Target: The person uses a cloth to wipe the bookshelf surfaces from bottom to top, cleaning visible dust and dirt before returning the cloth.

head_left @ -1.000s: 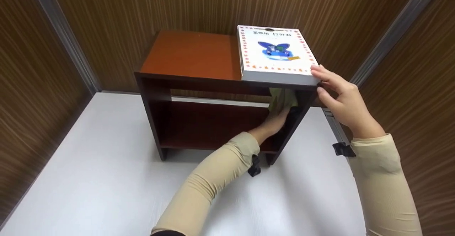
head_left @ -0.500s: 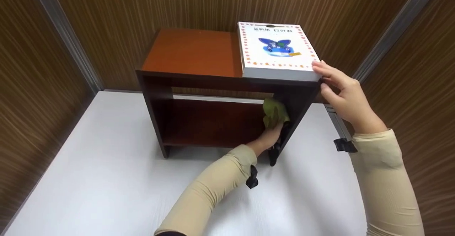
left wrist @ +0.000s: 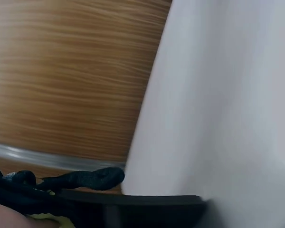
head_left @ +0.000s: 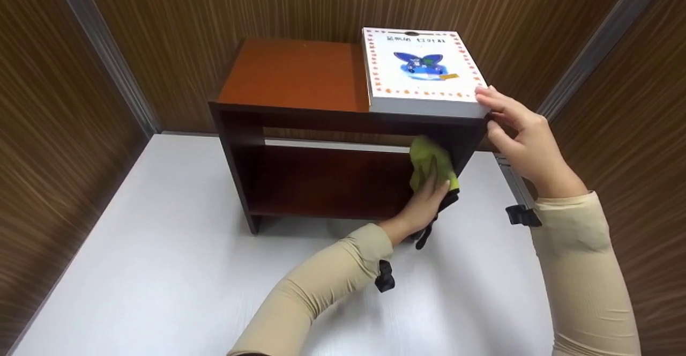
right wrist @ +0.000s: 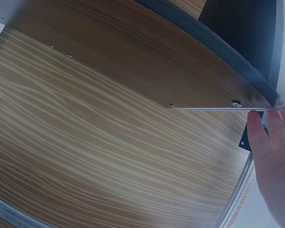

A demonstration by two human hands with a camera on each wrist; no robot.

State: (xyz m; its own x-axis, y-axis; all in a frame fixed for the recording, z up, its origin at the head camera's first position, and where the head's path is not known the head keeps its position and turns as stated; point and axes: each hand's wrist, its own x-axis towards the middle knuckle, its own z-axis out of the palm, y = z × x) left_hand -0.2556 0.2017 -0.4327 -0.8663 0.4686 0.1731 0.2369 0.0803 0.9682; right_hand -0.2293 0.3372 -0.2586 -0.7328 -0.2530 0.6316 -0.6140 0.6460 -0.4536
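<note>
Cloth (head_left: 422, 149) has neared the shelf's front (head_left: 295, 109), white tabletop (head_left: 161, 265) below, striped walls (head_left: 300, 2) around.

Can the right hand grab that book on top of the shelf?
Probably yes: the right hand is at the near right corner of the book, and nothing shows on its cover.

The right hand (right wrist: 278, 164), at the right edge, touches the shelf's (right wrist: 133, 57) corner; the shelf's brown side spans the top, with striped wall (right wrist: 114, 152) below.
</note>
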